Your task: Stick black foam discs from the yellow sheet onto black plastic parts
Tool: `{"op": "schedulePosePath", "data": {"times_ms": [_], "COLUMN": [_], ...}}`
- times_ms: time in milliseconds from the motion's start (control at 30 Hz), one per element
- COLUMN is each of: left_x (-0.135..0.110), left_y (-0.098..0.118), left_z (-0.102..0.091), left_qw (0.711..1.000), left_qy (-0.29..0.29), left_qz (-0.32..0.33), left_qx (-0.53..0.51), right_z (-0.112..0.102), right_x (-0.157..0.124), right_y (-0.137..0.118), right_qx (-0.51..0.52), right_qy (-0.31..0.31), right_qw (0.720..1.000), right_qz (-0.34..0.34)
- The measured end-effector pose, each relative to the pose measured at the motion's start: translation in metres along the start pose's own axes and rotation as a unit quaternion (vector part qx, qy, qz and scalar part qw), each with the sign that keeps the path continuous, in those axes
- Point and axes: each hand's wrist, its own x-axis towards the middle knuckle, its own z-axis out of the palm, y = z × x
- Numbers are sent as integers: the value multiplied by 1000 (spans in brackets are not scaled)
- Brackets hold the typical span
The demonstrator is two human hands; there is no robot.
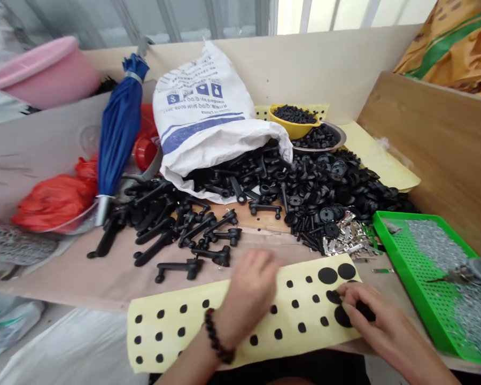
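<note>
Two hands on a yellow sheet atop a tan tabletop, left flat, right pinching a black dot

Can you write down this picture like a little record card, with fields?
Left hand: over the yellow sheet
Left wrist: bead bracelet
Right hand: fingers on a black dot
Behind: black plastic handles, white woven sack
Right side: green perforated tray

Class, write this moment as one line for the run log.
left hand: on yellow sheet | right hand: touching large black dot | nearby: black plastic handles, green perforated tray
</note>
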Motion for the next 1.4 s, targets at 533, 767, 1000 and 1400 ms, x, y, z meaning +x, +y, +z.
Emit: {"op": "schedulePosePath", "data": {"times_ms": [533,767,1000,1400], "left_x": [-6,2,5,22], "left_y": [-46,-23,-25,11], "left_z": [-16,-10,-9,4], "left_qw": [995,981,986,787], "left_qy": [-55,-152,-125,-249], "left_qz": [-77,30,11,-200], "left_qx": [-15,-120,-110,-528], "right_z": [-7,-6,-3,15], "right_x": [0,0,4,16], "right_y": [2,5,-2,-28], "right_qx": [253,267,329,485], "right_qy": [19,25,37,-21], "right_qw": [951,945,927,860], "right_qz": [179,189,175,155]}}
